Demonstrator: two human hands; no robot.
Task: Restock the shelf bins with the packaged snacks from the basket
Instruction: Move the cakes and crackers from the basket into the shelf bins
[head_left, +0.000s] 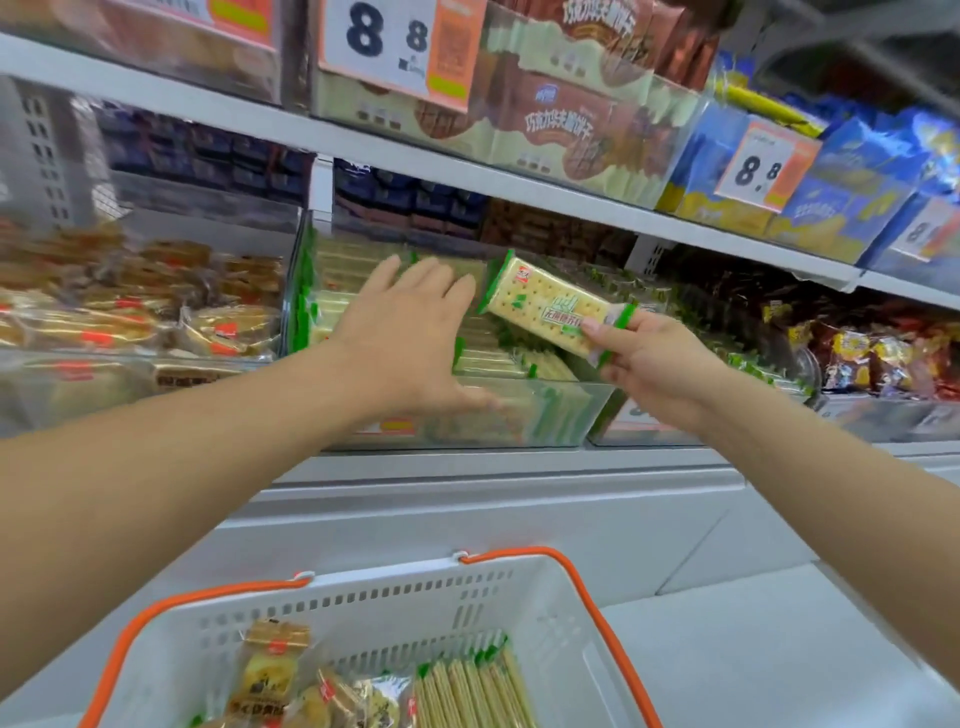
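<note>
Nearest the camera, the white basket (540, 613) with orange handles is sitting low in view, holding more green-edged cracker packs (470, 686) standing on edge beside yellow-wrapped pastry packs (270, 670). Above it, both arms are reaching toward the middle shelf. The right hand (649, 364) is pinching one cracker pack (553, 306) by its near end, holding it tilted above the clear cracker bin (561, 415). The left hand (410, 332) is spread open, grasping nothing, palm hovering over the stacked packs in that bin. For a clean placement, the left hand should be steadying or pressing the existing row aside while the right is lowering the pack flat, aligned with its neighbours. Beyond, the upper shelf is carrying chocolate wafer packs (566, 130) behind 8.8 price tags (395, 44).
</note>
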